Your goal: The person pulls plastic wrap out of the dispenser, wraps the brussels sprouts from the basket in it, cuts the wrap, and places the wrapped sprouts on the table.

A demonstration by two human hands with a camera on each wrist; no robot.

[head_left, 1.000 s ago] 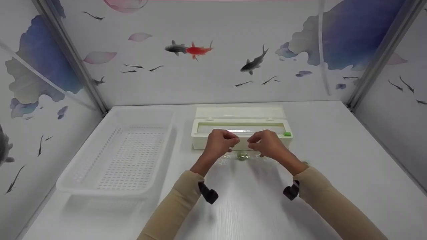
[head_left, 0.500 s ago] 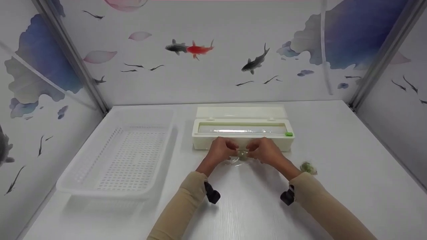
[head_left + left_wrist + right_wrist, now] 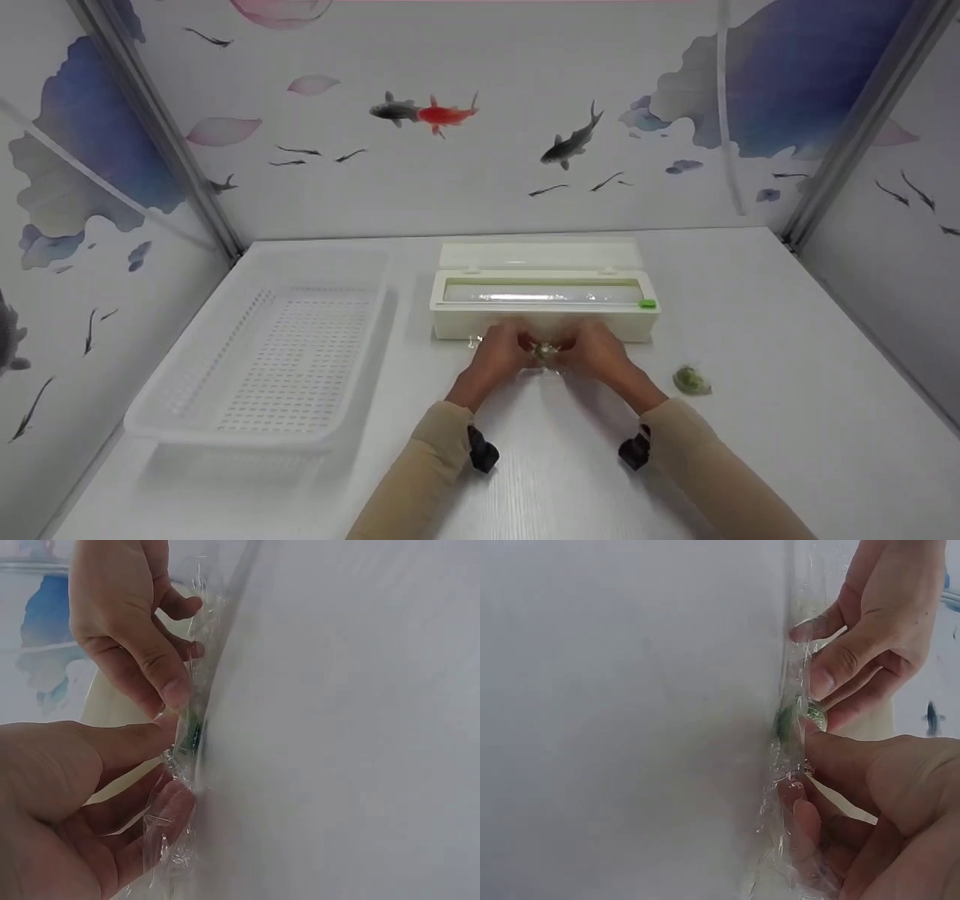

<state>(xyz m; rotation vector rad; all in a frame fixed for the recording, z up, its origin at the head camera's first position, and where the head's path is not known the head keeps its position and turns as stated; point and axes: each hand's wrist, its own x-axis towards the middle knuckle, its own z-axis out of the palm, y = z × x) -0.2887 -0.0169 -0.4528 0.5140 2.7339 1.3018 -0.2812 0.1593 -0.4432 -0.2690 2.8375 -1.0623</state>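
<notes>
In the head view, my left hand (image 3: pixel 499 354) and right hand (image 3: pixel 598 354) meet low over the table, just in front of a cream cling film dispenser (image 3: pixel 457 324). Between them sits a small green round thing (image 3: pixel 815 715), covered in clear cling film (image 3: pixel 159 829); its exact kind is unclear. Each thumb and fingers pinch the film close beside the green thing. Loose, crinkled film trails past the fingers on both sides in the wrist views. The dispenser's lid (image 3: pixel 540 255) stands open at the back, showing the film roll (image 3: pixel 525 292) inside.
A white perforated plastic basket (image 3: pixel 146 420) stands on the left of the white table (image 3: pixel 525 495). To the right of my right hand lies another small green thing wrapped in film (image 3: pixel 691 380). Printed panels (image 3: pixel 495 187) enclose the table at the back and sides.
Both hands have come down and toward me from in front of the dispenser's top edge to the green thing, drawing the film in around it. The wrapped piece at right is now uncovered.
</notes>
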